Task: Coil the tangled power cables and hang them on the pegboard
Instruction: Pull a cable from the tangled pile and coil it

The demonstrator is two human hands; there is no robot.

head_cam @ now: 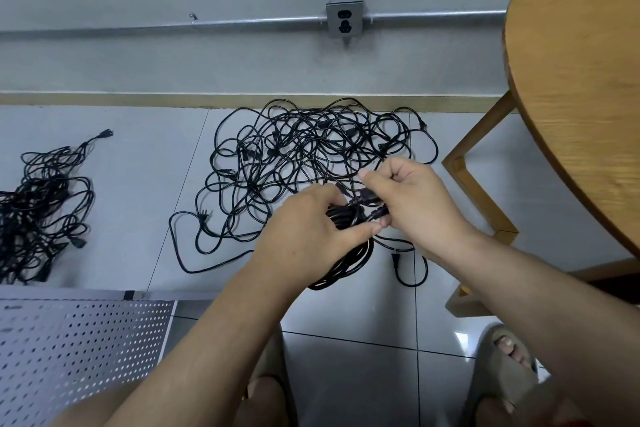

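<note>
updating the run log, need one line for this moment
left hand: holds coil | right hand: pinches plug | pile: tangled

Black coiled cable (349, 267) hangs in several loops, gripped at its top. Large tangled cable pile (311, 163) lies spread on the floor (138, 184) behind it. Second tangle (41, 204) lies far left. White perforated pegboard (79, 340) occupies lower left.

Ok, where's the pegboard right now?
Head view, bottom left: the pegboard sits nearer the person than the smaller cable tangle, just left of the left forearm.
</note>
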